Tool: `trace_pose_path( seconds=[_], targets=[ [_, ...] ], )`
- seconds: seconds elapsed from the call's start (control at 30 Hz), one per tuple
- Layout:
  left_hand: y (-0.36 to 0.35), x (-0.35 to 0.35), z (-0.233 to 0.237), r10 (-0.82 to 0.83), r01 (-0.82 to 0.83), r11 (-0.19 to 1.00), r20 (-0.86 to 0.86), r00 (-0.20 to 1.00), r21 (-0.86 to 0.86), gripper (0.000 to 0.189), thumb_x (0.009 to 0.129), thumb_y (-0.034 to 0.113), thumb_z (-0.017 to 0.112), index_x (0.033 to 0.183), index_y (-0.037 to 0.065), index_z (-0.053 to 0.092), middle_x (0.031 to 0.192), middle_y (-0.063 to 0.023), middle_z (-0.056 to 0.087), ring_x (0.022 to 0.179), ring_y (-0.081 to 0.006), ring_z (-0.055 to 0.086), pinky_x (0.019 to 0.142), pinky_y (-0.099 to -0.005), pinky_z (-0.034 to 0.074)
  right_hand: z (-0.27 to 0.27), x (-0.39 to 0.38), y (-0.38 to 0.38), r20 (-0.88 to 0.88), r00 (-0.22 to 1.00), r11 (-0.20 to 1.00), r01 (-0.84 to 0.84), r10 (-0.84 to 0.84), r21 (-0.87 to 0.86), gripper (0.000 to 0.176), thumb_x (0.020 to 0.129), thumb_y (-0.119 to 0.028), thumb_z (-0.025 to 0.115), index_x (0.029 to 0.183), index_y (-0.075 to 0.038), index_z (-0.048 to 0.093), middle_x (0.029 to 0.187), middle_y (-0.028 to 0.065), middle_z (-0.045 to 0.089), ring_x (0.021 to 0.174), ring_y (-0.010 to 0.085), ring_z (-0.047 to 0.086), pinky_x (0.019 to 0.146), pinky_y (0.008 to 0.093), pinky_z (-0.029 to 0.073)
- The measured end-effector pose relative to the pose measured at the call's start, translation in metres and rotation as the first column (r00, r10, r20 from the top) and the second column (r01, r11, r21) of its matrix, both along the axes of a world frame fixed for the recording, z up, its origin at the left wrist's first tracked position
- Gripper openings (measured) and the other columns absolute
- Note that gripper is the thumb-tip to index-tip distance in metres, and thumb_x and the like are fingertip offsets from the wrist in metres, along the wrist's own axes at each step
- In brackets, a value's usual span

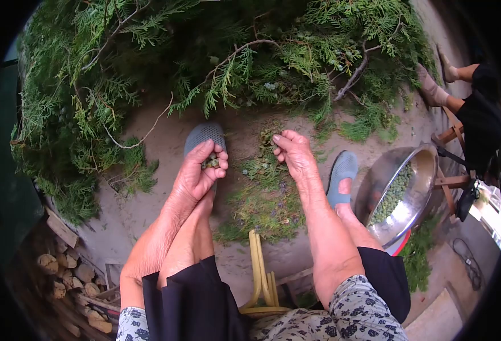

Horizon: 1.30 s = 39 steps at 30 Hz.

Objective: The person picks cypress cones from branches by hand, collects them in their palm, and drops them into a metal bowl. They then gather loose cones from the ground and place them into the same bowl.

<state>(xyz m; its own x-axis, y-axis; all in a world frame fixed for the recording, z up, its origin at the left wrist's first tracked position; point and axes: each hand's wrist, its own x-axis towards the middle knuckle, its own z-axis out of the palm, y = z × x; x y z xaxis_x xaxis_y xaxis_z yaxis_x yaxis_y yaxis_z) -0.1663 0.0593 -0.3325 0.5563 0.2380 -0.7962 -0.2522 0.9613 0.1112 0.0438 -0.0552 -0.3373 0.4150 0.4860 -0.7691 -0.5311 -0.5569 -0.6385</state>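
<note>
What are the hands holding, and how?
Left hand cups small green cones in its curled fingers. Right hand is pinched shut; on what, cannot be told.

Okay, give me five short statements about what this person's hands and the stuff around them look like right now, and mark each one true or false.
1. The left hand is curled around small green cones. True.
2. The metal bowl is empty. False: it holds many green pieces.
3. The right hand is reaching into the bowl. False: it is held over the ground between the feet, apart from the bowl.
4. Cut evergreen branches are heaped on the ground ahead. True.
5. The person is barefoot. False: both feet wear grey shoes.
</note>
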Motion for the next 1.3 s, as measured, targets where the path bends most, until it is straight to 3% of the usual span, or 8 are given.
trace_pose_path(
  seconds=[0.07,0.17,0.3,0.47,0.7,0.93,1.23,1.3],
  targets=[
    [0.0,0.005,0.009,-0.117,0.127,0.975,-0.067,0.991,0.18,0.019,0.093,0.017,0.055,0.097,-0.001,0.058,0.077,-0.0116,0.062,0.059,-0.0176,0.061,0.046,-0.0242,0.051,-0.001,-0.001,-0.008,-0.228,0.97,0.992,0.101,-0.081,0.074,0.008,0.087,-0.009,0.063,0.082,-0.009,0.056,0.071,-0.0024,0.056,0.053,0.0075,0.053,0.046,0.0215,0.04],
    [-0.002,0.015,0.016,-0.244,0.286,0.921,-0.182,0.953,0.265,0.019,0.093,0.013,0.053,0.105,-0.002,0.058,0.075,-0.0086,0.061,0.056,-0.0129,0.059,0.044,-0.0199,0.047,0.022,-0.013,-0.004,-0.472,0.861,0.958,0.268,-0.191,0.1,0.008,0.086,-0.008,0.063,0.082,-0.009,0.056,0.072,-0.0017,0.056,0.054,0.0087,0.053,0.047,0.023,0.04],
    [-0.006,0.016,0.013,-0.305,0.355,0.878,-0.195,0.932,0.322,0.021,0.093,0.015,0.055,0.106,-0.001,0.059,0.075,-0.0039,0.06,0.055,-0.0077,0.056,0.042,-0.0169,0.042,0.027,-0.032,-0.002,-0.602,0.794,0.972,0.202,-0.087,0.125,0.008,0.086,-0.009,0.062,0.081,-0.009,0.056,0.073,-0.0009,0.057,0.053,0.0108,0.051,0.048,0.0244,0.039],
    [-0.011,0.012,0.011,-0.416,0.47,0.82,-0.224,0.881,0.326,0.022,0.09,0.023,0.061,0.094,0.002,0.064,0.073,-0.0015,0.062,0.056,-0.0052,0.056,0.045,-0.0174,0.042,0.022,-0.048,-0.002,-0.485,0.875,0.979,0.102,-0.004,0.175,0.01,0.085,-0.015,0.064,0.083,-0.009,0.057,0.078,-0.0001,0.059,0.06,0.0098,0.053,0.052,0.0247,0.041],
    [0.0,0.016,0.032,-0.389,0.416,0.83,-0.147,0.909,0.371,0.023,0.089,0.023,0.063,0.094,0.001,0.064,0.072,-0.0016,0.062,0.056,-0.0058,0.056,0.044,-0.0171,0.04,0.042,-0.064,0.005,-0.197,0.98,0.991,0.049,-0.024,0.124,0.012,0.086,-0.018,0.062,0.082,-0.009,0.056,0.075,-0.0034,0.056,0.066,0.006,0.051,0.059,0.0237,0.043],
    [0.024,0.034,0.13,-0.453,0.49,0.702,-0.207,0.867,0.517,0.019,0.088,0.021,0.063,0.097,0.003,0.063,0.072,-0.0016,0.061,0.057,-0.0081,0.057,0.046,-0.0192,0.04,0.132,-0.058,0.023,-0.017,0.997,0.933,0.082,-0.081,0.351,0.015,0.088,-0.016,0.06,0.097,-0.004,0.06,0.083,-0.0013,0.06,0.07,0.006,0.054,0.061,0.0228,0.043],
    [0.018,0.046,0.287,-0.383,0.391,0.575,-0.187,0.905,0.719,0.015,0.087,0.016,0.064,0.094,0.003,0.063,0.071,-0.0006,0.06,0.058,-0.0072,0.055,0.048,-0.0187,0.04,0.287,-0.05,0.024,0.132,0.98,0.834,0.056,-0.152,0.549,0.016,0.089,-0.014,0.06,0.1,-0.003,0.06,0.084,0.0003,0.064,0.074,0.0062,0.057,0.06,0.0222,0.045],
    [0.006,0.051,0.326,-0.383,0.353,0.495,-0.165,0.909,0.794,0.013,0.086,0.014,0.065,0.093,0.003,0.064,0.071,-0.0004,0.06,0.059,-0.0069,0.055,0.048,-0.0187,0.04,0.328,-0.043,0.011,0.298,0.954,0.859,-0.125,-0.034,0.496,0.016,0.088,-0.015,0.062,0.096,-0.001,0.061,0.08,0.0005,0.064,0.072,0.0059,0.056,0.061,0.0228,0.045]
  ],
)
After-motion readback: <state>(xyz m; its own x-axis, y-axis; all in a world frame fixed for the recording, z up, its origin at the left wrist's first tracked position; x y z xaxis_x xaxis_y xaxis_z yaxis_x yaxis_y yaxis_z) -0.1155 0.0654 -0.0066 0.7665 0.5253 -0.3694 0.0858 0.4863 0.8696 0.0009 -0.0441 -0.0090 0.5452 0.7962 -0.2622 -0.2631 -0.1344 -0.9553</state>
